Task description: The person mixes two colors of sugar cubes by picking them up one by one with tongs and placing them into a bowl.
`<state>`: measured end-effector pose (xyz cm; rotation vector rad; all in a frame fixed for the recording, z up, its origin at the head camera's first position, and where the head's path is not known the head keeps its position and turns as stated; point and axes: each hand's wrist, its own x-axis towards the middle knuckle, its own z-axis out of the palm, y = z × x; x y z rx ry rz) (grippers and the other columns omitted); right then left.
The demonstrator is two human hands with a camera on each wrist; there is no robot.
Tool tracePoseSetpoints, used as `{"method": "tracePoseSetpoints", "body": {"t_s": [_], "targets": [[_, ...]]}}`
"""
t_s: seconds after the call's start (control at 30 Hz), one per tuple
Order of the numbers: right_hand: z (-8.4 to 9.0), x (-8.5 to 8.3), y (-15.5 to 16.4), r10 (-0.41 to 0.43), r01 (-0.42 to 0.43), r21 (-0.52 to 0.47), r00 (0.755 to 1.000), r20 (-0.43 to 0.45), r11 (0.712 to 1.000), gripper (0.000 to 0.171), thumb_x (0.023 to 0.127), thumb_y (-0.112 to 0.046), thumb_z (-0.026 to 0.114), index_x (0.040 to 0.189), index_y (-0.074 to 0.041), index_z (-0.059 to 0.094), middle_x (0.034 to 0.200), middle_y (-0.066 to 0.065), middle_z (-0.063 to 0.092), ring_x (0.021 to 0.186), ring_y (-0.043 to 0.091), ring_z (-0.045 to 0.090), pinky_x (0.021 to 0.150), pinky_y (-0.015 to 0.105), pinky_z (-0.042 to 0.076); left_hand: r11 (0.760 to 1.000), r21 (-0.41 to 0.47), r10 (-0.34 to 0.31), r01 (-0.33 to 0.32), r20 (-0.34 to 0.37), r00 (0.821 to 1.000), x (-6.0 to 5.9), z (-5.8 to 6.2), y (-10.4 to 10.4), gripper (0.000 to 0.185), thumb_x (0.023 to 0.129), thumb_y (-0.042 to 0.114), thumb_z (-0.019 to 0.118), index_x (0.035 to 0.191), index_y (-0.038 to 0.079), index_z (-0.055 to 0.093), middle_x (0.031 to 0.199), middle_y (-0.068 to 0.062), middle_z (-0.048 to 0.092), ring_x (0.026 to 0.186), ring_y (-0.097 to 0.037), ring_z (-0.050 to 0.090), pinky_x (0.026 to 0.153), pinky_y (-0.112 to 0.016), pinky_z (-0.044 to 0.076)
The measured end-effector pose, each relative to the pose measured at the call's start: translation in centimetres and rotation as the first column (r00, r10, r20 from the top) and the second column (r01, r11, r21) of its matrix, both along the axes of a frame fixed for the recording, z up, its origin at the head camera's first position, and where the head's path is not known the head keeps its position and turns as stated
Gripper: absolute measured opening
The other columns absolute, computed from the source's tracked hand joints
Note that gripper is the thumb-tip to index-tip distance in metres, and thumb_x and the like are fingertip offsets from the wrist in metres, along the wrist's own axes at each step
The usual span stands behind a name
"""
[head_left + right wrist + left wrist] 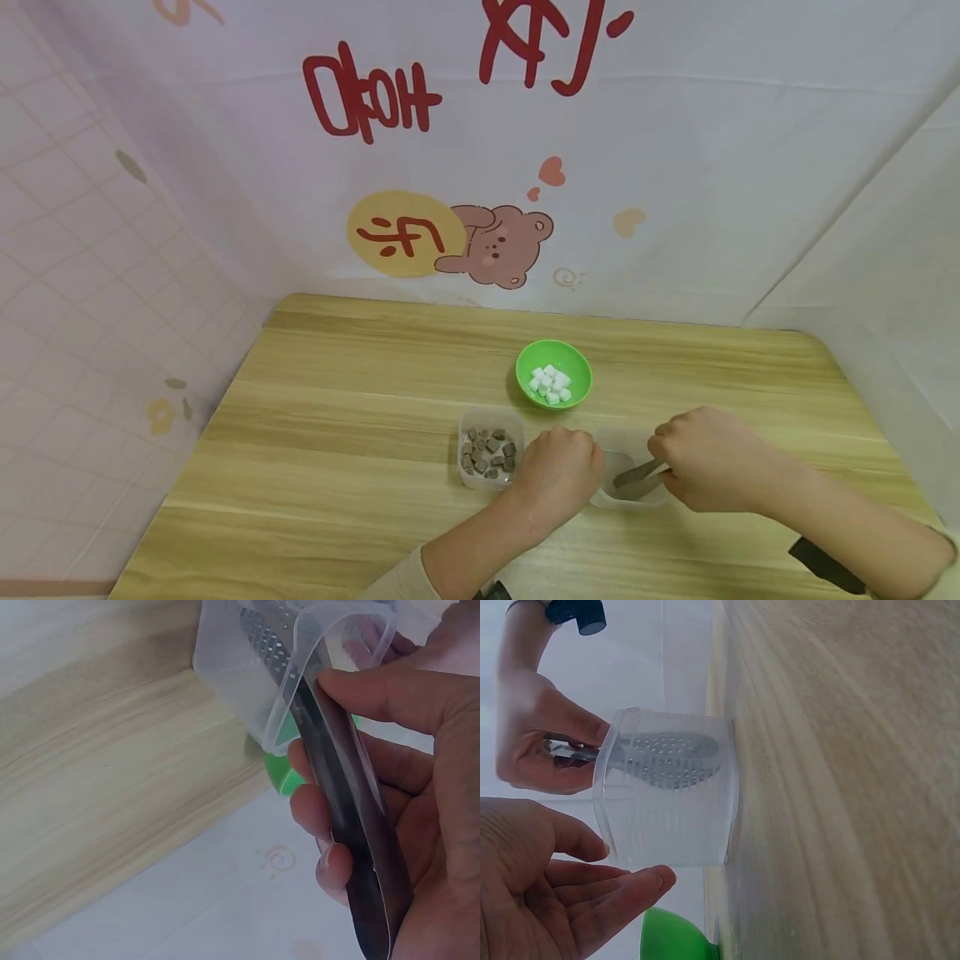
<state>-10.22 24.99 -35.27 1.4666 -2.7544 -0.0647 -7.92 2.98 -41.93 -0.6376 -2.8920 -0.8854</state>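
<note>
My right hand (712,458) grips metal tongs (352,802), thumb on one arm and fingers curled round the other. Their perforated heads (671,761) are down inside a clear plastic container (667,832) that stands on the table. At that container's left side, my left hand (558,475) holds its rim and wall between thumb and fingers. Left of this hand is a second clear container (483,482) with several brown cubes (480,465). Behind them a green bowl (579,360) holds several white cubes (550,383). No cube shows between the tong heads.
All this stands on a wood-grain table (337,417). A white printed cloth (675,150) hangs behind the table's far edge, and cloth also hangs at both sides. A dark wrist device (825,565) sits on the right forearm.
</note>
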Motion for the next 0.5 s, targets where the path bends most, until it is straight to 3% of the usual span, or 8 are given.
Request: {"method": "tracePoseSetpoints", "body": {"t_s": [0.27,0.5], "targets": [[0.2,0.0,1.7,-0.064,0.066,-0.115,0.998,0.023,0.991,0.030,0.070,-0.017,0.089,0.071,-0.024,0.060,0.068,-0.022,0.049,0.057,-0.009,0.037,0.048,0.019,0.035,1.000,0.006,-0.006,0.007,-0.021,1.000,0.1,0.0,0.1,0.051,0.098,0.010,0.060,0.051,0.018,0.040,0.047,0.009,0.034,0.043,-0.005,0.033,0.037,-0.022,0.031],[0.2,-0.1,3.1,-0.080,0.061,-0.265,0.995,-0.059,0.962,0.028,0.064,-0.016,0.092,0.081,-0.022,0.070,0.075,-0.020,0.060,0.058,-0.011,0.044,0.047,0.016,0.037,1.000,0.006,-0.001,0.001,-0.021,1.000,0.0,-0.2,0.2,0.051,0.096,0.009,0.061,0.051,0.019,0.040,0.047,0.009,0.034,0.042,-0.005,0.033,0.036,-0.021,0.031]]}}
